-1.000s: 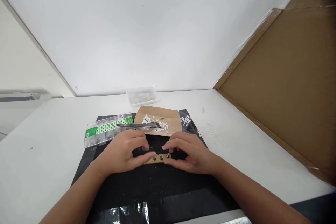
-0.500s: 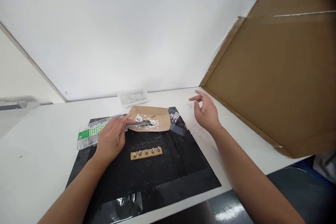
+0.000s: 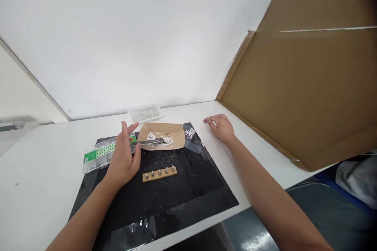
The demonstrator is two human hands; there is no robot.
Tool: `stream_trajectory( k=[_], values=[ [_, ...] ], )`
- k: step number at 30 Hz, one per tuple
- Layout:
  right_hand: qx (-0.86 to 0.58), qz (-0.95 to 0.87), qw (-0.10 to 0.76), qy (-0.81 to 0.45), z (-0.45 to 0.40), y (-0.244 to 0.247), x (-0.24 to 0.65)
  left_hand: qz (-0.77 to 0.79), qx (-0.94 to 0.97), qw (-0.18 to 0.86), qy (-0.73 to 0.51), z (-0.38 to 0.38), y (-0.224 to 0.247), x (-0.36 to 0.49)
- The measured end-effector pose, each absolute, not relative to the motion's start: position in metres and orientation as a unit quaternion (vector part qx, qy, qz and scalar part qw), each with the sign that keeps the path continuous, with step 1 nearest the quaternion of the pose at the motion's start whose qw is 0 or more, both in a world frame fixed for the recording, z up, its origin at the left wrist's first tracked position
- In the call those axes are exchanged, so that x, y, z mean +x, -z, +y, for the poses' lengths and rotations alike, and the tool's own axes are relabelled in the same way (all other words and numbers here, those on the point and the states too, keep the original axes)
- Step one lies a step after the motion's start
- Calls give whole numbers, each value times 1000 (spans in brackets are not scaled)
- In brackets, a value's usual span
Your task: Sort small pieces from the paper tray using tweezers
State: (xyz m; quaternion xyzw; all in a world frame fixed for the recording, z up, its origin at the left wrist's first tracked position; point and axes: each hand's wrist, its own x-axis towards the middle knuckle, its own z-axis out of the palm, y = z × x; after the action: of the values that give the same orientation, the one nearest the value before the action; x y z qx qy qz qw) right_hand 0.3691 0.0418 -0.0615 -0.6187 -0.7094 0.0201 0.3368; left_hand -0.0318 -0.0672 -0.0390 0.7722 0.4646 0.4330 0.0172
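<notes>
My left hand [image 3: 122,157] is beside the cardboard tray [image 3: 176,131], its thumb and fingers spread apart. Grey metal tweezers [image 3: 150,141] lie over the tray's near-left rim, their tips among small white pieces [image 3: 167,140]; their back end reaches my left hand. My right hand [image 3: 222,128] is low over the white table, right of the tray, with fingers curled together; what they hold, if anything, is too small to make out. A tan strip [image 3: 160,174] bearing several upright metal studs with white tops lies on the black mat [image 3: 176,192].
A clear compartment box [image 3: 98,155] with a green label lies partly under my left hand. Behind the tray stands a white plastic container [image 3: 145,113]. White pieces lie in rows [image 3: 190,132] at the mat's far right corner. A large cardboard panel [image 3: 300,98] borders the table's right side.
My left hand's fingers have spread from their grip around the tweezers, which stay on the tray. My right hand has lowered toward the table, its fingers curling in. The view has shifted slightly.
</notes>
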Motion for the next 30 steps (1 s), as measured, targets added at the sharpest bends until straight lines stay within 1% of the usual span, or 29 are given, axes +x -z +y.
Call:
stream_trajectory(
  k=[6, 9, 15, 21, 26, 30],
  values=[
    [-656, -661, 364, -17, 43, 65, 377, 448, 754, -30, -480, -65, 41, -34],
    [-669, -648, 363, -18, 47, 68, 386, 443, 739, -41, -506, -64, 43, -36],
    [-665, -674, 319, -45, 53, 76, 396, 444, 749, -56, -489, -63, 44, -37],
    [-615, -740, 265, -70, 52, 73, 392, 440, 745, -44, -499, -63, 50, -37],
    [-613, -745, 250, -85, 63, 71, 390, 436, 736, -36, -516, -61, 54, -38],
    [-612, -744, 249, -97, 72, 71, 394, 444, 733, -55, -513, -61, 53, -39]
  ],
)
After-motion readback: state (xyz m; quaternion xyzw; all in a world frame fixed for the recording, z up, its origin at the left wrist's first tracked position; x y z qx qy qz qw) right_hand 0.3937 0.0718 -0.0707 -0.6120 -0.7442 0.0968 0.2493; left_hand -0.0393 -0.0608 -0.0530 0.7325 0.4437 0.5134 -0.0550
